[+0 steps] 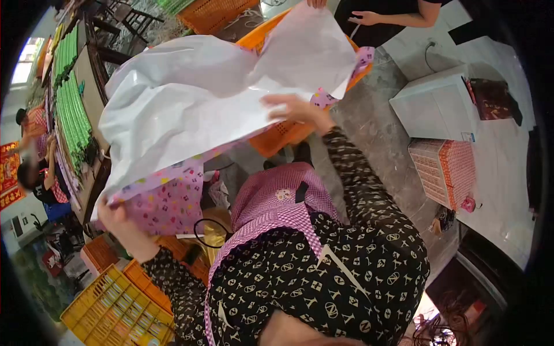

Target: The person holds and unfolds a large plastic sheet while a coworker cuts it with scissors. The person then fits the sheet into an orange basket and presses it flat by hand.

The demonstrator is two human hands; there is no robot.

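A large plastic sheet [173,109], white on the upper side and pink with a printed pattern underneath, spreads out in front of me over an orange basket [274,138]. At its near left corner, my left hand [124,225] is closed on the edge, and the patterned underside hangs down beside it. My right hand [297,111] is over the near right edge of the sheet, fingers stretched out and slightly blurred; I cannot tell whether it touches the plastic. Another person's hand [315,3] is at the far edge of the sheet.
That person's other hand [365,18] holds something thin and pale. Green-wrapped rods [72,106] lie on a long table at left, with people beyond. Yellow crates [112,305] stand at lower left. A white cabinet [435,104] and a patterned box [444,173] are at right.
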